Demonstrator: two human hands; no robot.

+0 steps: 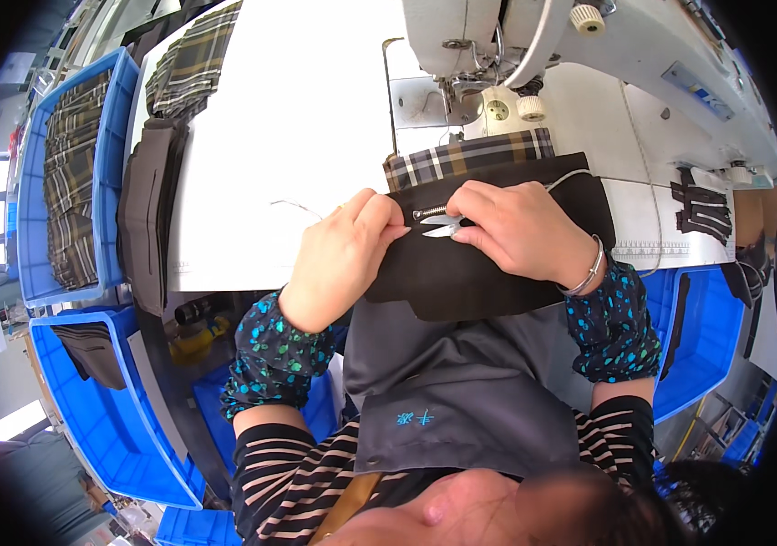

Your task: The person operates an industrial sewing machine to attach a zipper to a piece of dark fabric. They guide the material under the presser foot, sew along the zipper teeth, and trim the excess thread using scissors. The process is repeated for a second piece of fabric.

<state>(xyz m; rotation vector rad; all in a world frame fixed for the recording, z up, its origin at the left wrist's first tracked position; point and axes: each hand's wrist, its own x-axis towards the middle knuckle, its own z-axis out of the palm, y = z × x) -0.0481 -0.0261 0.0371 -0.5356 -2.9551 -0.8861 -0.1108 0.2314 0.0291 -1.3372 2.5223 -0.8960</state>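
Observation:
A dark brown fabric piece (488,282) lies across the table's front edge, over a plaid cloth (470,156). My right hand (520,227) grips thread snips (441,231), their two blades spread and pointing left above the dark fabric. Just above the blades runs what looks like a short metal zipper (429,214). Over by the dark fabric's left edge, my left hand (347,250) is closed in a pinch, thumb tip close to the blade points. Whatever its fingers hold is too small to make out.
A sewing machine (616,45) stands beyond the fabric. Stacked dark pieces (147,209) and plaid cloth (195,64) lie along the table's left side. Blue bins (115,182) flank the table. Black strips (702,207) lie at right; loose thread (295,204) lies left of my left hand.

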